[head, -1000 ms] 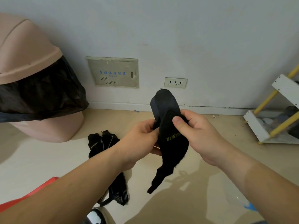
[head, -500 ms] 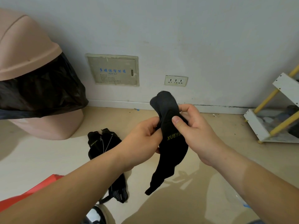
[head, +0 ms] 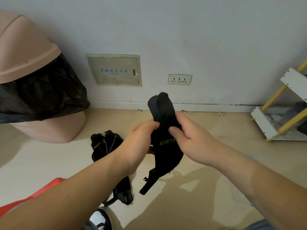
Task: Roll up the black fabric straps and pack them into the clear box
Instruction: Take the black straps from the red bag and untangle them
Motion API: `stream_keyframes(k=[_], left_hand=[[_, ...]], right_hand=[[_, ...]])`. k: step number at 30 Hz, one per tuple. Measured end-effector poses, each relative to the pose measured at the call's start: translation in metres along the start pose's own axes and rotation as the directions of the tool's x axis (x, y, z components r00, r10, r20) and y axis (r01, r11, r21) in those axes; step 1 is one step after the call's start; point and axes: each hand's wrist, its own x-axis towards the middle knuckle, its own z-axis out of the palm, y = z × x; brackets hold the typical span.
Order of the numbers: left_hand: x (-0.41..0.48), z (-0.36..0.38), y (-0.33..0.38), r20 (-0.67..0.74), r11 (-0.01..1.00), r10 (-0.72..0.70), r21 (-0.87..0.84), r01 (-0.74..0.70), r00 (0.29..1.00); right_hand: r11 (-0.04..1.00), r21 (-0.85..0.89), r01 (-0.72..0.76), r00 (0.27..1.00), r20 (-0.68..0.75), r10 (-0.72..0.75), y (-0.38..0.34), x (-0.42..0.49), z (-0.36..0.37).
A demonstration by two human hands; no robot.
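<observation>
A black fabric strap (head: 166,151) with yellow lettering hangs in the air in front of me. My left hand (head: 137,143) pinches its left edge near the top. My right hand (head: 191,138) grips it from the right, thumb across the front. The strap's upper end is folded over and sticks up above both hands; its narrow tail dangles toward the floor. More black straps (head: 104,146) lie in a heap on the floor to the left, partly hidden behind my left forearm. A faint clear plastic shape (head: 249,193) lies under my right forearm, mostly hidden.
A pink bin (head: 41,125) with a black bag stands at the left by the wall. A white and yellow rack (head: 274,123) stands at the right. A red sheet (head: 41,193) lies at the lower left. My shoe (head: 99,219) shows at the bottom.
The strap's top end has been folded down further between my hands, and both hands have closed in on it. The tail swung slightly.
</observation>
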Motion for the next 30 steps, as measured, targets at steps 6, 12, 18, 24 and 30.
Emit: stream_keyframes(k=[6, 12, 18, 24, 30], left_hand=[[-0.025, 0.01, 0.003, 0.105, 0.984, 0.17, 0.03, -0.174, 0.98], [-0.012, 0.009, -0.006, -0.016, 0.908, 0.216, 0.37, -0.195, 0.976], [0.003, -0.007, 0.006, -0.282, 0.959, 0.269, 0.169, -0.228, 0.921], [0.004, -0.013, 0.004, -0.166, 0.979, 0.059, -0.182, -0.09, 0.984], [-0.005, 0.021, -0.032, 0.159, 0.981, -0.068, 0.188, 0.037, 0.985]], right_hand=[[0.998, 0.065, -0.026, 0.997, -0.071, 0.031, 0.006, 0.004, 0.003], [0.956, 0.252, -0.149, 0.984, -0.062, 0.17, 0.015, 0.008, 0.01], [0.89, 0.342, -0.303, 0.951, 0.173, 0.257, 0.014, 0.009, 0.012], [0.874, 0.403, -0.273, 0.962, 0.096, 0.257, 0.012, 0.012, 0.016], [0.694, 0.64, -0.33, 0.79, -0.215, 0.574, 0.02, 0.029, -0.004]])
